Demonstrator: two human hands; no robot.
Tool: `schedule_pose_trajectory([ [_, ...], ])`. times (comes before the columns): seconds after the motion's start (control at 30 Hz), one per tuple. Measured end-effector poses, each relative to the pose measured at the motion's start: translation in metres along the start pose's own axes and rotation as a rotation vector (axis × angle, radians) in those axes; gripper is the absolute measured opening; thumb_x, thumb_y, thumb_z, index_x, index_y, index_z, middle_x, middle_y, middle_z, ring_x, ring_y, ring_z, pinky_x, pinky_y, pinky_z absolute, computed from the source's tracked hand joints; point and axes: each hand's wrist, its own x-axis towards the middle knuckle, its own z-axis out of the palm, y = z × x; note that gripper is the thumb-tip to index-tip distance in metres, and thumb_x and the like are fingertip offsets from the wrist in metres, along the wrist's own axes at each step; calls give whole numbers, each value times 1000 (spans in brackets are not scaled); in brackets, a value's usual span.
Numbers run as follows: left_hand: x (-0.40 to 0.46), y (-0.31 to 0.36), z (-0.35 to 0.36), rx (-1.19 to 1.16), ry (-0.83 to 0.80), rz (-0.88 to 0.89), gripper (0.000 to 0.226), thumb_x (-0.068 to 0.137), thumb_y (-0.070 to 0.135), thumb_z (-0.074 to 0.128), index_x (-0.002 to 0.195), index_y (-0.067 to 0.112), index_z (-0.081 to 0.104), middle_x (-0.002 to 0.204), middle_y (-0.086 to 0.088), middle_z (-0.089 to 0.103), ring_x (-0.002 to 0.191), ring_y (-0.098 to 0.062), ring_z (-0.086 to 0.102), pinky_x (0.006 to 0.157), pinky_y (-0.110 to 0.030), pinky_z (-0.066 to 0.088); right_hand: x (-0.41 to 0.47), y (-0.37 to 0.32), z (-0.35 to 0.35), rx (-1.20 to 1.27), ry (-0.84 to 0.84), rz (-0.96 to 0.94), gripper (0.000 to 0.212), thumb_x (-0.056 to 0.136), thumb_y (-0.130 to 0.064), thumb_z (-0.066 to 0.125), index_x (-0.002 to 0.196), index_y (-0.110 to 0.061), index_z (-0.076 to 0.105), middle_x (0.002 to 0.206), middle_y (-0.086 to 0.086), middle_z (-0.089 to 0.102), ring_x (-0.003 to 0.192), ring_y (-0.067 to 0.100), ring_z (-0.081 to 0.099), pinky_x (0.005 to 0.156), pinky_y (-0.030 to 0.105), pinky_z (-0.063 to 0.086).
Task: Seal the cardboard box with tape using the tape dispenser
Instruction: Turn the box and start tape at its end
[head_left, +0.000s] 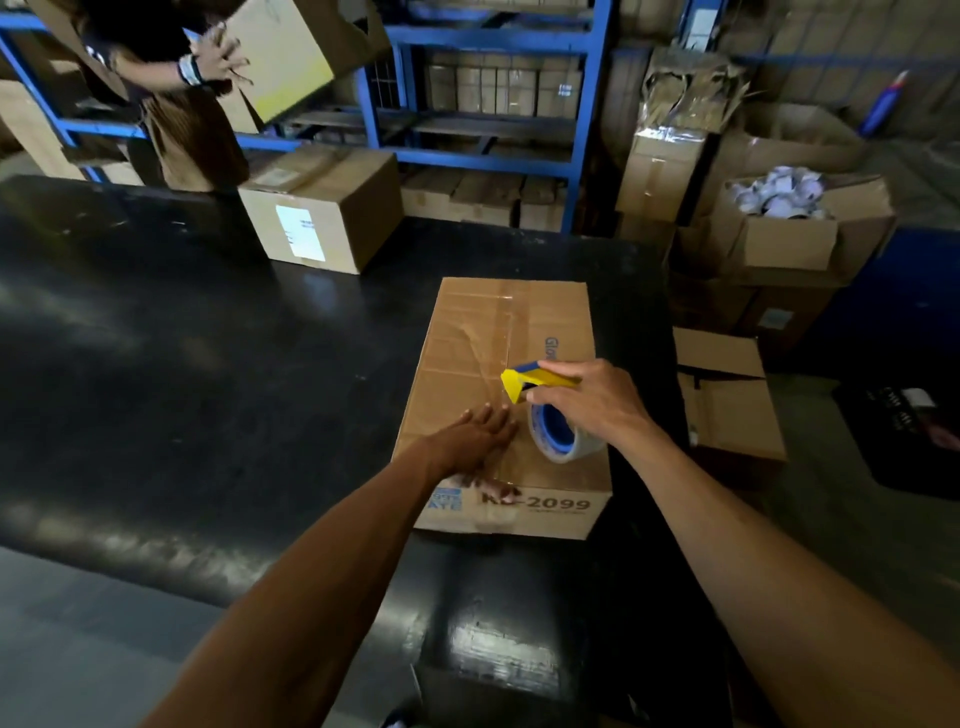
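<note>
A closed brown cardboard box (550, 317) printed "2099" lies on the black table, right of centre. Clear tape runs along its top seam. My right hand (587, 400) grips a yellow and blue tape dispenser (524, 379) with a clear tape roll on a blue core (558, 436), held over the near half of the seam. My left hand (475, 441) lies flat, fingers spread, on the box top just left of the roll, pressing near the box's front edge.
A second sealed box (332, 208) with a white label stands at the table's (182, 364) far side. Another person's hand (218, 57) holds a box at top left. Blue shelving (493, 156) and stacked cartons (779, 244) fill the back and right.
</note>
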Motion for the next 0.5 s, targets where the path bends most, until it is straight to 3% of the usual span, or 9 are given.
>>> schedule_pose_trajectory([
  [0.17, -2, -8, 0, -12, 27, 61, 80, 101, 42, 49, 159, 14, 2, 166, -14, -4, 151, -39, -3, 121, -53, 5, -9, -6, 12, 0, 12, 13, 59, 68, -56, 75, 125, -46, 62, 133, -8, 58, 115, 15, 53, 96, 36, 47],
  [0.37, -4, -19, 6, -86, 72, 126, 96, 88, 51, 66, 159, 20, 9, 167, -7, -1, 152, -35, -3, 120, -55, 4, -23, -12, 27, 18, 26, 7, 57, 72, -53, 76, 126, -44, 61, 128, -9, 60, 111, 14, 55, 95, 38, 50],
  [0.43, -15, -17, 2, -217, 79, 121, 102, 82, 51, 73, 159, 20, 13, 166, -6, 7, 151, -30, 1, 121, -53, 4, -27, -12, 30, 6, 47, -3, 58, 71, -54, 76, 127, -44, 61, 128, -9, 61, 111, 14, 56, 95, 38, 50],
  [0.5, -31, -15, -9, -577, 125, 133, 85, 85, 31, 76, 154, 18, 28, 158, -7, 31, 145, -27, 26, 120, -48, 21, -33, -7, 31, 16, 66, -28, 58, 72, -52, 77, 127, -44, 61, 127, -12, 63, 109, 11, 57, 94, 35, 51],
])
